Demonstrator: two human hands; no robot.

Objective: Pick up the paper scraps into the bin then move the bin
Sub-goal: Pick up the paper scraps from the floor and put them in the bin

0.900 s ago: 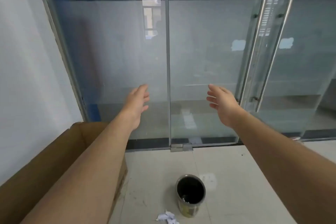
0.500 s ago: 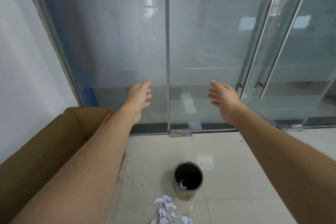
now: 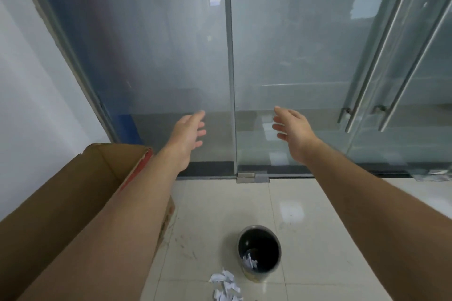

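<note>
Barely begun: few white paper scraps (image 3: 250, 262) inside small round dark bin (image 3: 259, 276) on floor, crumpled pile (image 3: 226, 284) beside it. Left hand (image 3: 187, 132), right hand (image 3: 294, 131) raised, fingers spread, empty.

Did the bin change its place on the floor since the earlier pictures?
No. The bin keeps its spot beside the tile seam below the door hinge plate; only the camera tilted down.

One bin (image 3: 259, 253), one box (image 3: 80, 193), two hands, left (image 3: 187, 133) and right (image 3: 294, 131), two door handles (image 3: 374, 66), one heap of scraps (image 3: 226, 286) on the floor, too many to count, plus a few in the bin
</note>
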